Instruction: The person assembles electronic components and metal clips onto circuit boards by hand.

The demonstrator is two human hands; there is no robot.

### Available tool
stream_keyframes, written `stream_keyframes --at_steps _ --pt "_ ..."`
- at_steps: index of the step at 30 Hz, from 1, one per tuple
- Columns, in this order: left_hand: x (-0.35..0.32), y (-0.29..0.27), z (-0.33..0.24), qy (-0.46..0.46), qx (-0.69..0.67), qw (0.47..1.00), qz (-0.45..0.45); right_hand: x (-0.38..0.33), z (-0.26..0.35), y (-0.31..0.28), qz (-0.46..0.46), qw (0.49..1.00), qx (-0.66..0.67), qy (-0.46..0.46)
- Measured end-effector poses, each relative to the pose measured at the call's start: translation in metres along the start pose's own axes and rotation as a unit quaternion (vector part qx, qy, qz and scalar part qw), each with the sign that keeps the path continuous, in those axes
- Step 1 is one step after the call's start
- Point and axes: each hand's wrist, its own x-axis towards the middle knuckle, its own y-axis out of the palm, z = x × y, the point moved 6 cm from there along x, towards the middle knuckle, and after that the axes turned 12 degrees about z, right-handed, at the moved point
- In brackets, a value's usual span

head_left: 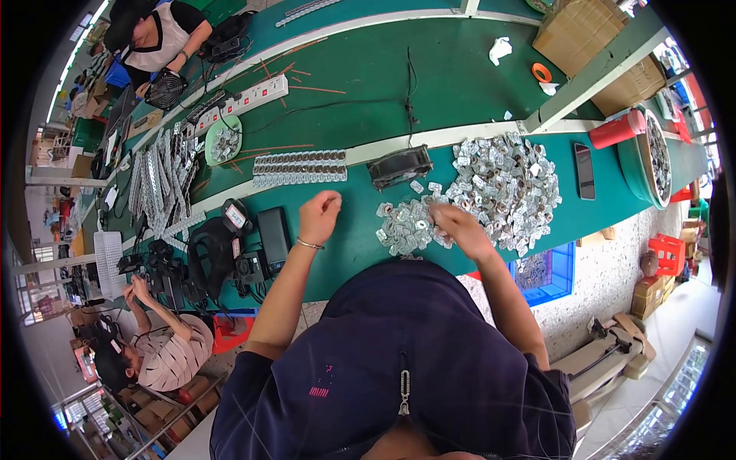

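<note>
My left hand [320, 218] is held above the green table, its thumb and fingers pressed together; anything between them is too small to make out. Beyond it lie several silvery strips [300, 168] side by side, set with rows of dark round pieces. At the edge of a small pile of clear and silvery parts [401, 228], my right hand [462, 230] has its fingers curled inward. Its fingertips touch or hover just over the parts, and what they pinch is hidden. A larger heap of the same small parts [512, 184] spreads to the right of that hand.
A small black fan [400, 166] stands behind the small pile. Right of the heap are a phone [585, 171] and a green tub [635, 172]. At left lie a black case [274, 238], a green bowl [223, 141] and stacked metal strips [161, 180]. Two co-workers sit at the left.
</note>
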Motion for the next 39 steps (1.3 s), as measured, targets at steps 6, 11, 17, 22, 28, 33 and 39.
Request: stream_keyframes --at_steps 6,11,17,22,28,33,39 --pt "-0.015 0.037 -0.012 0.047 -0.091 0.988 0.114 0.069 -0.01 0.011 -0.07 0.98 0.186 -0.006" --pt "-0.025 0.024 -0.008 -0.01 -0.113 0.988 0.101 0.081 -0.018 0.008 -0.069 0.973 0.217 0.026" --pt "-0.028 0.018 0.004 -0.026 -0.146 0.985 0.089 0.09 -0.031 0.005 -0.05 0.98 0.188 0.03" --pt "-0.028 0.021 0.013 -0.036 -0.143 0.985 0.093 0.048 0.025 0.007 0.1 0.84 0.498 -0.189" --pt "-0.015 -0.006 0.012 -0.027 -0.119 0.992 0.012 -0.05 0.09 -0.02 0.308 0.756 0.483 -0.317" --pt "0.016 -0.022 -0.003 0.062 0.023 0.997 -0.046 -0.003 0.024 -0.008 0.033 0.992 0.125 -0.002" --pt "-0.021 0.089 -0.069 -0.205 -0.544 0.752 0.311 0.028 -0.025 0.002 -0.041 0.98 0.192 0.03"
